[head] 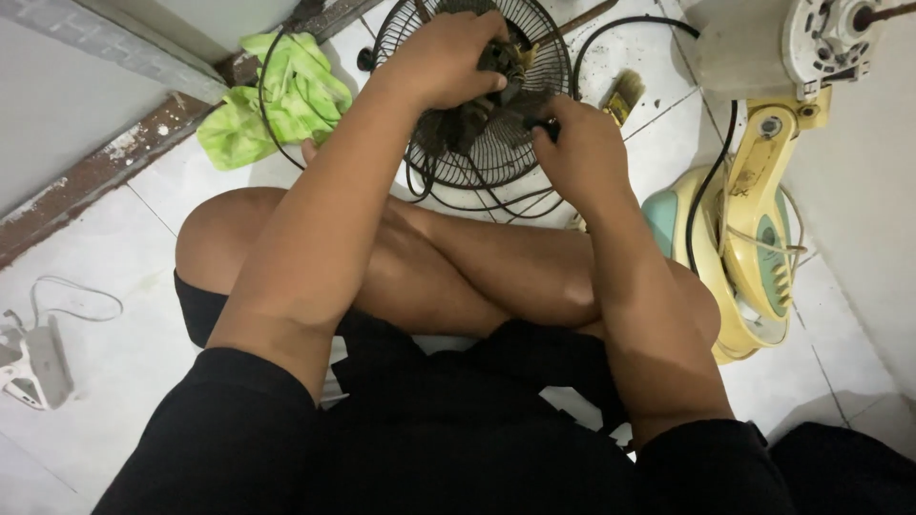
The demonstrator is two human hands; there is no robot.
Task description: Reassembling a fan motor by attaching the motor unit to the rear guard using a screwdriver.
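I sit cross-legged on a white tiled floor. A black wire fan guard [534,72] lies flat in front of my knees. My left hand [444,57] is shut on a dark, dusty motor part [498,59] over the middle of the guard. Just to the right, my right hand [577,143] grips a small black tool handle [544,124] pointed at that part. A dark grimy clump [453,129] hangs below my left hand. What the tool tip touches is hidden by my fingers.
A yellow and green fan stand and base [749,248] lies at the right, with a black cable [706,191] across it. A green cloth [272,100] sits at the upper left, a small brush [622,93] beyond the guard, a white power strip [33,362] at the left.
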